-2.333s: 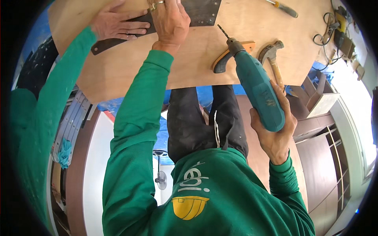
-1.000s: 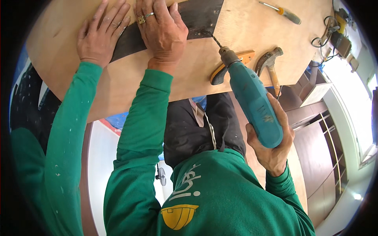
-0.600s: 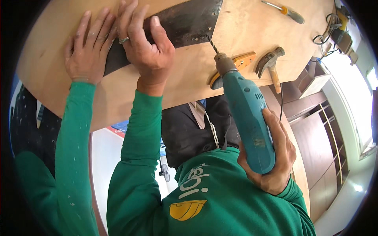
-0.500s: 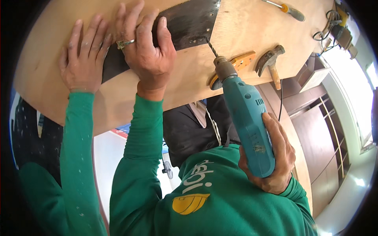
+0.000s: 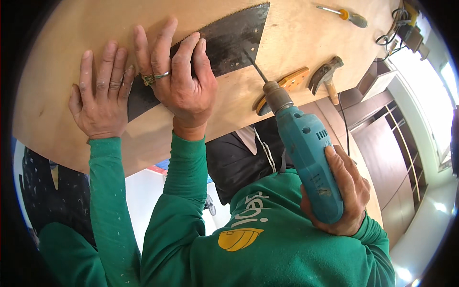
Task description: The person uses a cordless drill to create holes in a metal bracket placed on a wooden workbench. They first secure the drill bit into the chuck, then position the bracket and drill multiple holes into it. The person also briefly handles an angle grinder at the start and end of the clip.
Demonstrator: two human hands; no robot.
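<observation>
Teal electric drill [image 5: 306, 155] gripped in the right hand [image 5: 351, 196] angles its bit [image 5: 256, 66] over a handsaw blade [image 5: 229, 43] near the front edge of the plywood bench [image 5: 315, 38]; the left hand [image 5: 184, 88], fingers splayed atop, and a co-worker's hand [image 5: 103, 100] apparently prevent slipping.

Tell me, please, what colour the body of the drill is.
The drill's body is teal; the head view shows it best.

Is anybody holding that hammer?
No, the hammer lies on the wooden board with no hand on it, while the person's right grip is around the teal drill.
</observation>
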